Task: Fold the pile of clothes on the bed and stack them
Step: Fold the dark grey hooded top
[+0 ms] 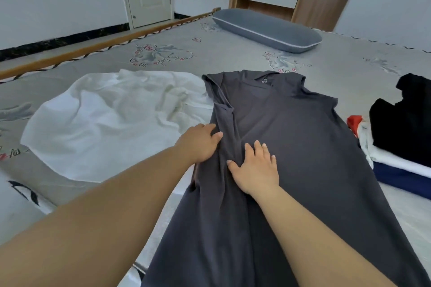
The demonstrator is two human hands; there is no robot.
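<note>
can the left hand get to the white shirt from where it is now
Probably yes. The left hand rests flat on the grey dress's left edge, right beside the white shirt, which lies spread open on the bed with nothing between them.

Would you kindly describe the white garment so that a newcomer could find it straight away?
Start at the grey patterned bed. Left of the dark grey dress under both hands lies the white garment, spread out and wrinkled. It is the only loose white piece, not stacked.
</note>
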